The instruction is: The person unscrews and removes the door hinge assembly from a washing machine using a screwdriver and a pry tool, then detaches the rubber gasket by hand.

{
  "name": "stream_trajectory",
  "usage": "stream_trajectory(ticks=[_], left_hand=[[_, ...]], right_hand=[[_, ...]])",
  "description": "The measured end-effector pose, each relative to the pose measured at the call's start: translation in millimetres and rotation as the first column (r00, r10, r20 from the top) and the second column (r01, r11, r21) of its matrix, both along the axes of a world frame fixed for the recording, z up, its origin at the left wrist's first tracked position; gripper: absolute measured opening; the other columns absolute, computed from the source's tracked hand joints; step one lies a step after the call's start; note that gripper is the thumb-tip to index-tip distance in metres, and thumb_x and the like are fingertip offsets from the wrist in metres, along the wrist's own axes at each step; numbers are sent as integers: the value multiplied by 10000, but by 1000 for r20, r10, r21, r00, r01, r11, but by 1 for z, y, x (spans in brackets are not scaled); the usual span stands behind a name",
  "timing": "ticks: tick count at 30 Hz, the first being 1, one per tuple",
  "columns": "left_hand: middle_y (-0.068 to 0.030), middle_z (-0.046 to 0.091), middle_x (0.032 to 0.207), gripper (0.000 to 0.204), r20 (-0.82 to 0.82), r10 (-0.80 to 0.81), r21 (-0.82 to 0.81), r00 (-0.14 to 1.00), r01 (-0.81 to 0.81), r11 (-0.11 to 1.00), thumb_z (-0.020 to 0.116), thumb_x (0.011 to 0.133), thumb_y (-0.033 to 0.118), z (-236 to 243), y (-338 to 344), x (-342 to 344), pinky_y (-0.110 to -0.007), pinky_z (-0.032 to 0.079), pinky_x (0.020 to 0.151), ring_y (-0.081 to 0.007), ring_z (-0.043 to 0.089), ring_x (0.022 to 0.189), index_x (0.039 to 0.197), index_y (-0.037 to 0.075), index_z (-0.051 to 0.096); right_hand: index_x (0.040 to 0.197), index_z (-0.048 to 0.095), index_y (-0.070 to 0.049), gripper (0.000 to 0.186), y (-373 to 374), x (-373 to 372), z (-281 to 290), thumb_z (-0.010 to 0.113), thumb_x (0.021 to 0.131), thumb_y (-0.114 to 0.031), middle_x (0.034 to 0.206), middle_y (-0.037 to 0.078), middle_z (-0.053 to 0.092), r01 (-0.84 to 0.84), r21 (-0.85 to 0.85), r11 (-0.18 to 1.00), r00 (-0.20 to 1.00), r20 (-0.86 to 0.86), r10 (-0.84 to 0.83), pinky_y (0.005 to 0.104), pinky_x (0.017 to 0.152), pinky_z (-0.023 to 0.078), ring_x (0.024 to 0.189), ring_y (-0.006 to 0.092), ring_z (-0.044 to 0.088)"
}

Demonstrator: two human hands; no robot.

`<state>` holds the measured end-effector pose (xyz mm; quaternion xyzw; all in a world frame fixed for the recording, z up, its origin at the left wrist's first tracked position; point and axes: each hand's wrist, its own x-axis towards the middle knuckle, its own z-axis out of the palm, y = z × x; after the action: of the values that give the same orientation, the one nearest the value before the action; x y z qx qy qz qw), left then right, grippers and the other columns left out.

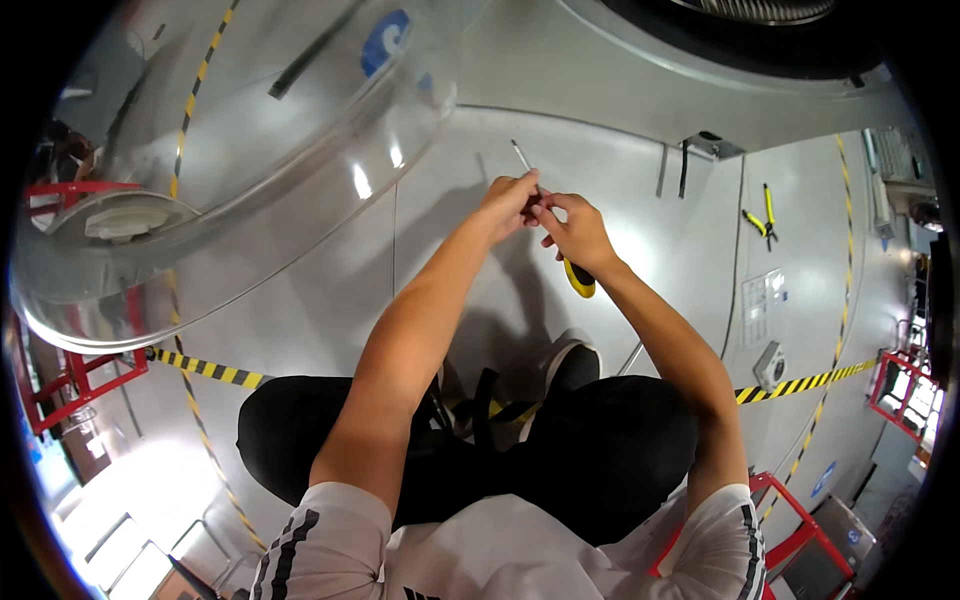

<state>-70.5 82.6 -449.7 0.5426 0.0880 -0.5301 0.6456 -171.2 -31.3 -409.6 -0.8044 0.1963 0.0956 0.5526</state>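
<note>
My left hand (512, 207) and my right hand (578, 232) meet in front of me above the grey floor, fingertips close together. A thin metal screwdriver shaft (521, 155) points up and away past the fingers of my left hand, which are closed around it. Below my right palm shows a yellow and black handle (579, 279). My right thumb and fingers are pinched near the left fingertips. The fingers hide the middle stretch between shaft and handle, so the join is out of sight.
Yellow-handled pliers (766, 220), a printed sheet (763, 305) and a small grey-white device (771, 365) lie to the right. A large clear curved cover (300, 200) fills the upper left. A pale machine housing (600, 75) stands ahead. Striped barrier tape (815, 383) crosses behind.
</note>
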Motion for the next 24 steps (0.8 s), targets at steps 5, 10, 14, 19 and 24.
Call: stream_trajectory(ticks=[5,10,14,19,24], left_hand=[[-101,591,874,364,-24,16,109,1000,-14,994,502,958,314,-32,41,0,-310,471,666,-164,545,759,925,-38,586],[-111,603,805,225,103,55,318,993,-85,944,541,915,175,-45,51,1,-310,508,614,-193,603,716,865,-35,603],[-127,621,896,145,479,-378,644,792,-25,764,574,832,65,-78,80,2,-329,515,721,-231,626,813,952,-3,621],[-152,595,1009,231,666,-661,727,346,-104,679,550,768,-53,-96,101,-7,-387,490,816,-319,584,959,973,15,632],[-129,556,1078,279,635,-727,758,259,-30,651,577,786,-26,-80,99,-13,-404,477,843,-322,559,1006,1057,39,590]], right_hand=[[910,680,-43,136,33,-4,-81,620,848,-148,1015,164,598,-3,-80,997,946,323,29,365,624,534,697,272,656],[975,670,-97,176,46,-16,-99,614,808,-92,1050,124,583,33,-292,956,963,264,48,391,683,533,833,297,637],[1044,646,-111,270,37,-28,-114,616,779,-66,1122,108,543,-47,-491,870,968,193,160,387,693,537,903,292,615],[1008,640,-87,228,31,-35,-128,594,787,-58,1132,101,523,-74,-603,794,944,213,250,398,684,536,959,292,561],[958,628,-76,180,33,-36,-131,581,785,-56,1102,108,520,-92,-680,727,930,203,308,389,695,526,937,287,551]])
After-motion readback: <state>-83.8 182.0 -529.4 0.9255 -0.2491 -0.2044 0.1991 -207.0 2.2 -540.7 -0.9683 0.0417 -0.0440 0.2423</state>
